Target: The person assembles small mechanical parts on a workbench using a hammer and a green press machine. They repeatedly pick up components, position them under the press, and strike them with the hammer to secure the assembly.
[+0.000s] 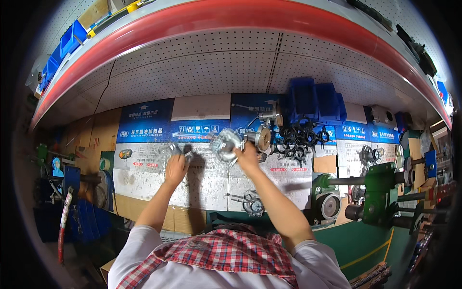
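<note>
My right hand (pixel 247 158) is closed on the edge of a round silvery metal housing (pixel 226 146), raised over the middle of the bench. To its left, my left hand (pixel 176 168) has its fingers on a small grey metal part (pixel 186 152); motion blur hides its exact shape. A cylindrical metal part with a brownish round face (pixel 263 138) stands just beyond my right hand. Nearer to me, a second silvery housing (pixel 252 203) with thin prongs lies on the cardboard.
Flattened printed cardboard (pixel 139 180) covers the bench. Several black ring-shaped clamps (pixel 297 139) are heaped at the right, before blue bins (pixel 304 98). A green fixture with a shaft (pixel 380 192) stands at the right edge. A red-edged shelf (pixel 231 18) spans overhead.
</note>
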Motion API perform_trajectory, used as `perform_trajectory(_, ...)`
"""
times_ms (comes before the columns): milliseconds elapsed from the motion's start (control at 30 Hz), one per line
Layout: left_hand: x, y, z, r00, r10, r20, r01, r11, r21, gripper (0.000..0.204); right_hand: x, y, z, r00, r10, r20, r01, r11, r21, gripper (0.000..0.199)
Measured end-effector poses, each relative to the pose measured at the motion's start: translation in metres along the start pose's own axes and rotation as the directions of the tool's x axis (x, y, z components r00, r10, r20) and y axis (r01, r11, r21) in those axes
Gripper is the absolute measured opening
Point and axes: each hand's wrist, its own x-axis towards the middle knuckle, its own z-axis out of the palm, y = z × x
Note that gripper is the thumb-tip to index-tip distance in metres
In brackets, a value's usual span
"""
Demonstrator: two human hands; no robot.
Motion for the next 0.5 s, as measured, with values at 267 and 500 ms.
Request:
perform_trajectory(267,-0.129,-0.041,0.029,0.929,0.052,0.366,-0.111,0.984,0.142,0.033,-0.047,0.112,0.060,0.916,-0.008,0.401,0.201,0.873,-0.444,0.031)
perform_trajectory(500,-0.168,-0.017,0.007,0.930,0.056,0.364,-0.061,0.998,0.004,0.054,0.023,0.001,-0.014,0.894,-0.287,-0.344,-0.054,0.694,-0.718,0.062)
